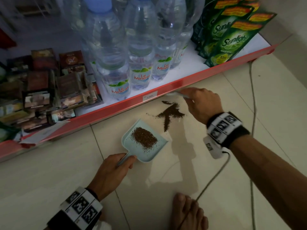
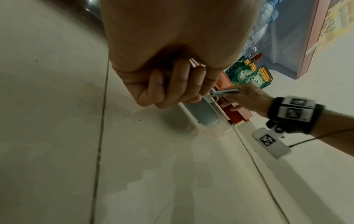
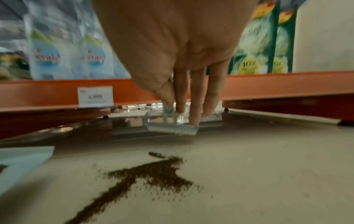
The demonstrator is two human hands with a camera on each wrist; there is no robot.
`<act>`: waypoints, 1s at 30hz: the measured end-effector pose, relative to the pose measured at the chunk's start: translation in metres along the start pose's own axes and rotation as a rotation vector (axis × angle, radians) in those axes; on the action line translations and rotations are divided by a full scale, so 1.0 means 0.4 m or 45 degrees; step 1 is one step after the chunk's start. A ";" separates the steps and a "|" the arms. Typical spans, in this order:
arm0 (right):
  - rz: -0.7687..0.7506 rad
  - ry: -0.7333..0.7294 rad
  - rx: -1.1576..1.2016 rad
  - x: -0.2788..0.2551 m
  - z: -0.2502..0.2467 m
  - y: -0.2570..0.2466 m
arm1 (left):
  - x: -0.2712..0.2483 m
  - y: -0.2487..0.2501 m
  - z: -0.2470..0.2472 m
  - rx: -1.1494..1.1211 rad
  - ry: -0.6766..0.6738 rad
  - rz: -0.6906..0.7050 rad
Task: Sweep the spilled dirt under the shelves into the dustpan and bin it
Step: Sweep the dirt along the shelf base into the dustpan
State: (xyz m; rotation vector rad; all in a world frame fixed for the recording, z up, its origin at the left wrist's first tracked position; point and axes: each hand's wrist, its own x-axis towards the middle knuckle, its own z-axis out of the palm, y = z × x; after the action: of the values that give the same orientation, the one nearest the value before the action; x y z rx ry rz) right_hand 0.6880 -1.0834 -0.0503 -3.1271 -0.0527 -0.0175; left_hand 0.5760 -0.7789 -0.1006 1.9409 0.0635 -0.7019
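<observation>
Dirt [image 1: 169, 113] sits on the tile between shelf edge [image 1: 126, 105] and dustpan [image 1: 144, 141], some already inside. Left hand [image 1: 113, 171] grips the pan handle; right hand [image 1: 201, 103] pinches a small brush [image 3: 172, 128]. I'd pull short strokes toward the pan, lip flat.

Left hand [image 1: 114, 170]: curling its fingers round a thin handle, resting low near the floor.
Right hand [image 1: 201, 103]: reaching forward, pinching a small brush, fingers pointing down.
Wrists: both wearing black bands with marker tags.
</observation>
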 end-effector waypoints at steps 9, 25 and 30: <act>-0.242 -0.245 -0.027 -0.080 0.008 -0.051 | 0.005 0.001 -0.007 -0.035 0.023 -0.010; -0.098 -0.254 0.141 -0.097 -0.009 0.011 | 0.017 0.015 0.011 0.008 -0.015 -0.005; 0.102 -0.027 0.164 -0.060 -0.043 0.062 | 0.018 0.006 0.013 0.004 -0.018 0.001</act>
State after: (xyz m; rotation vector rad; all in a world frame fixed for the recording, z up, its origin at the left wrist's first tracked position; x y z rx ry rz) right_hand 0.6647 -1.1093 -0.0336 -2.9980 0.0686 0.0197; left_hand 0.5804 -0.7862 -0.1037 1.9388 0.0532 -0.7154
